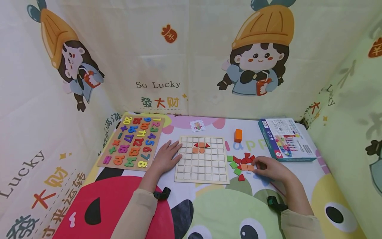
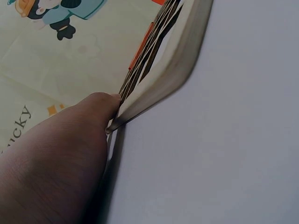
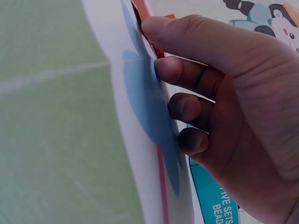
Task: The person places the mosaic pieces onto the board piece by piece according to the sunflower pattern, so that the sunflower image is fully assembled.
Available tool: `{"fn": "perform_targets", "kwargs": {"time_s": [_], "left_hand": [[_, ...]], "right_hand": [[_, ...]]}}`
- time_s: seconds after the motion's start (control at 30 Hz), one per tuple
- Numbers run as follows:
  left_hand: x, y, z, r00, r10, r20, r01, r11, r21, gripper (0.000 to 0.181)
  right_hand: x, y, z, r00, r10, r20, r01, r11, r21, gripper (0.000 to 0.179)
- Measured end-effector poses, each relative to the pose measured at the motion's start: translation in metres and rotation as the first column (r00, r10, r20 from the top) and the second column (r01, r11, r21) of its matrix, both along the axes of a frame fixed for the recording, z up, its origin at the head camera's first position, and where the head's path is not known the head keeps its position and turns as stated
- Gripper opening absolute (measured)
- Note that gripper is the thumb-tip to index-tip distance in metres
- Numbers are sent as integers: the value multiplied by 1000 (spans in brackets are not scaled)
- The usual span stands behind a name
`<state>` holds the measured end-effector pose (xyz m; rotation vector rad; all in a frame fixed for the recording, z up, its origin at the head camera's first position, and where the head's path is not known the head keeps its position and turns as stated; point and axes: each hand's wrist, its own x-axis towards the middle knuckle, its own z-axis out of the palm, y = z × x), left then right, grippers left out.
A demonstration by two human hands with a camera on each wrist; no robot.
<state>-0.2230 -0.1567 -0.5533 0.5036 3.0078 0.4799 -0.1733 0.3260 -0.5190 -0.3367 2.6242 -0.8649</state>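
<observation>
While I watch from my remote station, a person in beige sleeves (image 1: 134,212) works with both hands at a table (image 1: 182,196) dressed in a cartoon-print cover. The left hand (image 1: 165,157) lies with its fingers extended and its thumb apart, touching the left edge of a wooden grid board (image 1: 203,172) at the table's centre and gripping nothing that I can make out. On the board's upper rows, an orange square (image 1: 201,145) sits between two red triangles (image 1: 196,145), with another orange square (image 1: 195,150) and an orange disc (image 1: 202,150) just below. To the board's right, the right hand (image 1: 268,167), its fingers bent, reaches the edge of a scatter of green tiles (image 1: 233,165), red tiles (image 1: 247,155) and orange tiles (image 1: 244,167). My right wrist view shows the thumb close against an orange edge, but I cannot tell whether the hand pinches a tile. Left of the board lies a tray of coloured numbers (image 1: 131,142); beyond it, a small picture card (image 1: 197,125). An orange block (image 1: 238,135) and a flat printed box (image 1: 286,139) are at the far right, before a patterned cloth (image 1: 203,66)
</observation>
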Motion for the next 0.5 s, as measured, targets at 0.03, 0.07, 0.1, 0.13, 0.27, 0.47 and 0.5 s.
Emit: {"fn": "perform_targets", "kwargs": {"time_s": [0.03,0.07,0.1,0.13,0.27,0.47,0.5], "left_hand": [[0,0,0,1000,0,0,0,1000,-2,63],[0,0,0,1000,-1,-1,1,1000,0,63],[0,0,0,1000,-1,-1,1,1000,3,63],[0,0,0,1000,-1,-1,1,1000,5,63],[-1,0,0,1000,-2,0,2,1000,1,64],[-1,-1,-1,1000,-2,3,2,1000,-4,64],[-1,-1,-1,1000,-2,3,2,1000,-5,64]], "right_hand": [[0,0,0,1000,1,-1,-1,1000,0,26],[0,0,0,1000,1,-2,-1,1000,-1,25],[0,0,1,1000,3,-2,-3,1000,-2,25],[0,0,2,1000,5,-1,-5,1000,-4,25],[0,0,6,1000,-7,6,7,1000,-3,26],[-4,-9,14,1000,-10,6,10,1000,2,26],[-5,-11,15,1000,-7,3,7,1000,0,26]]}}
